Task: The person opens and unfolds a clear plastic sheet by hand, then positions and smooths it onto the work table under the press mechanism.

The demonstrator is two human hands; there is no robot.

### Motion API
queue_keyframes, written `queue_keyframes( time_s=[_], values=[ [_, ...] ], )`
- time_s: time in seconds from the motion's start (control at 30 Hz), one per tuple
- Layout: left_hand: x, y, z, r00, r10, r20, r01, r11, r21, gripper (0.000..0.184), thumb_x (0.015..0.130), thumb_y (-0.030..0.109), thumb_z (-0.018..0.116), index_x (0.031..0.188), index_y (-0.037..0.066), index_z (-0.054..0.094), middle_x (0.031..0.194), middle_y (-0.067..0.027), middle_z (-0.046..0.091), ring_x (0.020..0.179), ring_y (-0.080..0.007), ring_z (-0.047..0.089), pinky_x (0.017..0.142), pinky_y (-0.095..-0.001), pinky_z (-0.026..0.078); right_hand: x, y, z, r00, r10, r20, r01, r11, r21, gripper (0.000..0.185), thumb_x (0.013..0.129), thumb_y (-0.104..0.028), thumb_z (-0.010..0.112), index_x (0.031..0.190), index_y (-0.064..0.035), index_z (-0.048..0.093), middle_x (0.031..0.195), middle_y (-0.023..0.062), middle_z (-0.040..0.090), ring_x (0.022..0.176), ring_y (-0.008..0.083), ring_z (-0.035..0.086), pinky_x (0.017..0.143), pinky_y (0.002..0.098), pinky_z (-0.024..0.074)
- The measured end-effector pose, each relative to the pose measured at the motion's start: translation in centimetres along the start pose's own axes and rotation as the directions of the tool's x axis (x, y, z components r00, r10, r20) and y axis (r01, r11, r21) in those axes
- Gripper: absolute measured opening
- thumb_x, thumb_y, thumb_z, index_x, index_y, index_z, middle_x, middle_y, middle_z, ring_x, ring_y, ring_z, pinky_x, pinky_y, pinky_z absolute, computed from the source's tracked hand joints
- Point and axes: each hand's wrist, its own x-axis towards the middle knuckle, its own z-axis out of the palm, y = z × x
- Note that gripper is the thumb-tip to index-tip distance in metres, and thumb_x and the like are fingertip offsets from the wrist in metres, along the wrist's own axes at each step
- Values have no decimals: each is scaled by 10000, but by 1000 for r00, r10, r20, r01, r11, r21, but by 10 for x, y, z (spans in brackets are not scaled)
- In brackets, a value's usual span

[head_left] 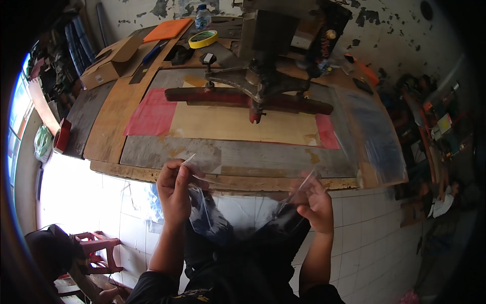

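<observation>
A thin, clear plastic sheet or bag hangs between my two hands, in front of the worktable's near edge. Thumb and fingers of my left hand pinch its left edge. At its right edge, my right hand holds the plastic, with some fingers seen through it. Beyond the hands lies a tan sheet with pink ends on a grey board. Over that sheet reaches the red-and-black bar of a metal press.
A stack of clear plastic lies at the table's right side. Toward the back left are a cardboard box, yellow tape roll, orange folder and bottle. A red stool and another person are at lower left.
</observation>
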Motion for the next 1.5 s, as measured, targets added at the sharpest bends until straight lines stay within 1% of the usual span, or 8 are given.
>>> queue_keyframes(
  time_s=[0.17,0.57,0.67,0.87,1.0,1.07,1.4,1.5],
  values=[
    [7,-9,-10,1000,-2,-13,4,993,120,232,1091,239,620,1167,20,612,934,-91,718,827,-163,710,762,-286,566,0,-9,4,983,63,-174,-55,997,53,221,966,-102,800,1134,12,711,1016,35,730,929,96,669,880,249,515],
    [13,7,-14,946,-317,70,272,891,363,288,997,211,777,1101,-41,683,923,-96,761,856,-150,736,869,-311,571,20,-14,22,989,93,-116,-91,996,24,143,1043,-113,709,1097,6,652,954,97,744,896,164,739,810,289,574],
    [18,12,-15,957,-272,100,170,806,567,274,978,183,776,1136,-22,685,1015,-113,777,956,-170,741,944,-348,560,17,-26,25,982,123,-145,-132,990,-53,136,1042,-103,704,1088,12,646,936,105,750,869,186,761,784,304,606],
    [19,48,28,821,192,537,-540,565,624,458,856,322,881,1203,66,729,1241,-113,749,1171,-319,699,1047,-444,497,9,-35,42,1000,-11,13,14,967,-254,180,976,-96,788,1036,13,660,896,94,755,809,175,755,733,292,602],
    [8,55,56,784,119,609,-536,625,568,462,831,328,904,1181,73,743,1134,-112,785,1076,-300,747,955,-422,553,16,-56,57,981,-15,195,115,851,-513,171,926,-93,828,1043,-6,737,955,83,785,865,182,761,781,299,589],
    [8,49,55,753,-174,635,-349,712,609,382,782,300,942,1054,74,801,1035,-75,816,955,-260,785,863,-386,589,17,-56,58,976,-39,214,143,856,-496,256,902,-82,838,1128,-24,734,963,73,782,884,210,762,775,313,579],
    [23,28,23,953,-127,276,-57,818,572,177,885,133,869,961,-7,792,884,-95,815,805,-127,770,765,-264,575,26,-76,-1,926,225,304,19,775,-632,639,814,-178,906,1367,-8,633,1253,123,721,1221,269,662,1084,392,471],
    [22,20,16,977,-52,209,-79,815,574,165,894,105,855,982,-14,782,885,-99,813,820,-135,775,785,-270,582,31,-75,-13,935,108,337,209,601,-772,775,781,-274,944,1425,-44,579,1336,134,679,1295,274,620,1112,413,449]
  ],
)
